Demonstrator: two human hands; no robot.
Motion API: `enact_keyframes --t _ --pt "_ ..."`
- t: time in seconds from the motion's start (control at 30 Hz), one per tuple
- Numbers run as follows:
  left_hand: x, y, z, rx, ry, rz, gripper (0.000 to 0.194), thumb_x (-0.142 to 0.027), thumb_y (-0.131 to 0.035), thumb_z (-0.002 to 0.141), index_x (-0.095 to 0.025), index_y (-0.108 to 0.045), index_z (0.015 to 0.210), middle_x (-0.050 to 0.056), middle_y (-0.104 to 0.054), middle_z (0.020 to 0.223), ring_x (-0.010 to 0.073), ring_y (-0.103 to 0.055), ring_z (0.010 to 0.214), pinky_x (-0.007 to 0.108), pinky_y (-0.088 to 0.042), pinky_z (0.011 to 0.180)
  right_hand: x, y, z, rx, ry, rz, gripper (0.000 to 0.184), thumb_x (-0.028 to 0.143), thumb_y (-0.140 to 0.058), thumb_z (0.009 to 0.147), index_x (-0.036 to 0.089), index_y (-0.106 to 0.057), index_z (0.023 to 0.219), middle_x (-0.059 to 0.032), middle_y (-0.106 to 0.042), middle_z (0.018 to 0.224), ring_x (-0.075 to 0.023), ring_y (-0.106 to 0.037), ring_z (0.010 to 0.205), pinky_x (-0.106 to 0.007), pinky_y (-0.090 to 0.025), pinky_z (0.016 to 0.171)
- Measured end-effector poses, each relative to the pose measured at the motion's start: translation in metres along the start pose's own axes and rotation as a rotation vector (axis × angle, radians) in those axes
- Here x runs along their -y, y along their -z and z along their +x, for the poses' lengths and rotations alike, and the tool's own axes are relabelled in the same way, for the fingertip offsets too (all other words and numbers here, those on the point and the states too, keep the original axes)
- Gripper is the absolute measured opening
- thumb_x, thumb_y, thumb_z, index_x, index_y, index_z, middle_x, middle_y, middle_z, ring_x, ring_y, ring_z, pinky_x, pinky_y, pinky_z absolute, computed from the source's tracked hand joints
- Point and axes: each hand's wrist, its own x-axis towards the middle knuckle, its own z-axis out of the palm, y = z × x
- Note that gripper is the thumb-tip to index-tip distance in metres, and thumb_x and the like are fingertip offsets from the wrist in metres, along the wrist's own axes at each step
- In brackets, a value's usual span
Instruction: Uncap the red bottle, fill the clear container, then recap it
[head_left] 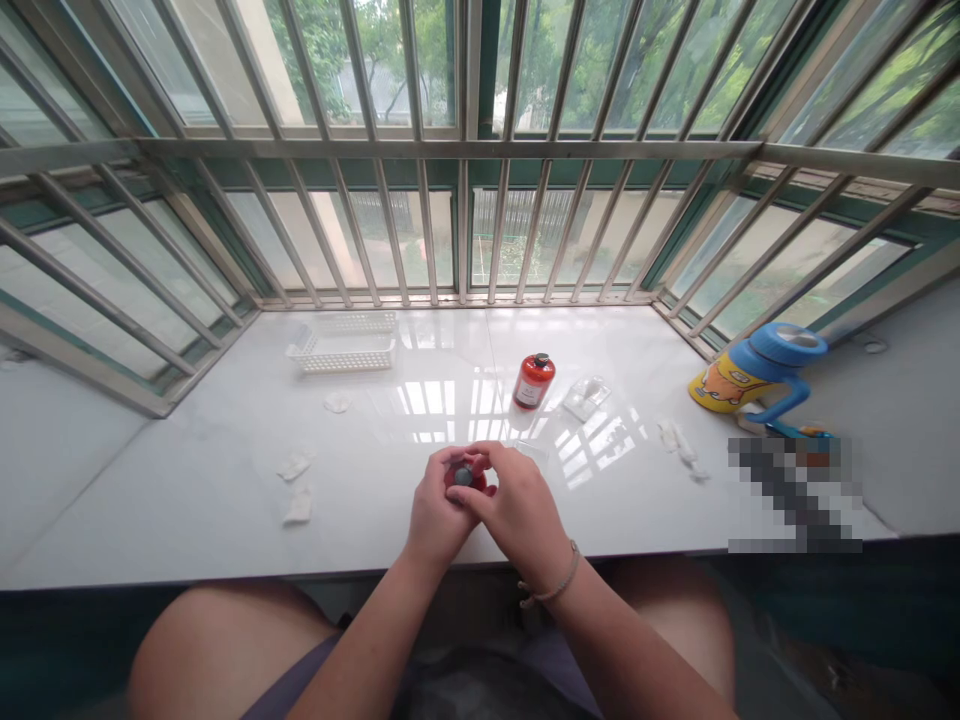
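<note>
Just above the counter's front part, a small red bottle (454, 481) with a dark grey round top is cupped between both hands, mostly covered by fingers. My left hand (436, 512) is wrapped round its left side. My right hand (521, 500) closes on it from the right, thumb and fingers around the dark top. Farther back stands a similar red bottle (535, 382) with a black cap and a pale label, upright and apart from the hands. Right of that lies a clear plastic package (587, 397).
A white perforated basket (341, 350) sits at the back left of the white counter (217, 470). Crumpled tissue scraps (298, 506) lie left and right. A blue and yellow flask (757, 368) leans at the right, near a pixelated patch. Metal bars (420, 150) enclose the window.
</note>
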Motion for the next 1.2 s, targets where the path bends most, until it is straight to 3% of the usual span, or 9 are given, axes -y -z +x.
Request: enact_keyframes --t 0.13,0.37,0.5,0.77,0.97,1.2 --pt "0.000 0.000 0.000 0.004 -0.004 -0.007 0.047 -0.027 -0.084 0.080 -0.025 -0.062 0.122 0.004 -0.080 0.110 0.0213 -0.081 0.091 0.034 -0.068 0.082 0.000 0.004 0.000 0.012 0.009 0.015 0.051 0.017 -0.089 0.082 0.030 -0.064 0.124 0.0007 -0.075 0.102 -0.0250 -0.070 0.097 -0.044 -0.050 0.096" --pt "-0.004 0.000 -0.001 -0.007 -0.014 0.036 0.046 -0.029 -0.084 0.080 -0.024 -0.065 0.122 0.004 -0.081 0.105 0.0210 -0.080 0.088 0.033 -0.067 0.079 0.002 0.005 -0.002 0.048 0.021 0.087 0.039 0.018 -0.080 0.088 0.030 -0.067 0.123 -0.0024 -0.074 0.110 -0.0247 -0.068 0.104 -0.044 -0.052 0.098" --pt "-0.002 0.001 -0.001 0.002 -0.012 0.023 0.048 -0.029 -0.083 0.082 -0.024 -0.064 0.126 0.005 -0.082 0.109 0.0218 -0.081 0.090 0.034 -0.067 0.081 0.003 -0.002 0.002 0.042 -0.106 0.242 0.025 0.026 -0.075 0.091 0.028 -0.067 0.115 -0.0028 -0.072 0.107 -0.0238 -0.068 0.103 -0.042 -0.056 0.093" --pt "-0.001 0.003 0.000 -0.004 -0.051 0.079 0.054 -0.029 -0.085 0.078 -0.024 -0.064 0.127 0.008 -0.078 0.122 0.0262 -0.079 0.108 0.038 -0.065 0.094 -0.012 -0.011 0.010 0.016 -0.262 0.433 0.025 0.038 -0.063 0.098 0.027 -0.062 0.121 -0.0019 -0.071 0.099 -0.0219 -0.073 0.091 -0.039 -0.062 0.079" --pt "-0.006 0.003 0.003 0.055 -0.127 0.042 0.026 -0.026 -0.080 0.086 -0.024 -0.070 0.110 0.006 -0.077 0.117 0.0242 -0.075 0.108 0.038 -0.062 0.097 -0.020 -0.008 0.004 -0.032 -0.292 0.445 0.024 0.042 -0.061 0.100 0.025 -0.063 0.116 -0.0047 -0.073 0.103 -0.0216 -0.074 0.086 -0.039 -0.063 0.078" --pt "-0.006 0.003 0.004 0.066 -0.120 -0.056 0.019 -0.019 -0.078 0.083 -0.023 -0.071 0.100 0.007 -0.074 0.119 0.0245 -0.075 0.105 0.037 -0.062 0.093 -0.006 -0.017 0.002 -0.036 -0.219 0.366 0.034 0.039 -0.074 0.090 0.025 -0.063 0.119 -0.0083 -0.069 0.123 -0.0249 -0.069 0.111 -0.037 -0.063 0.082"
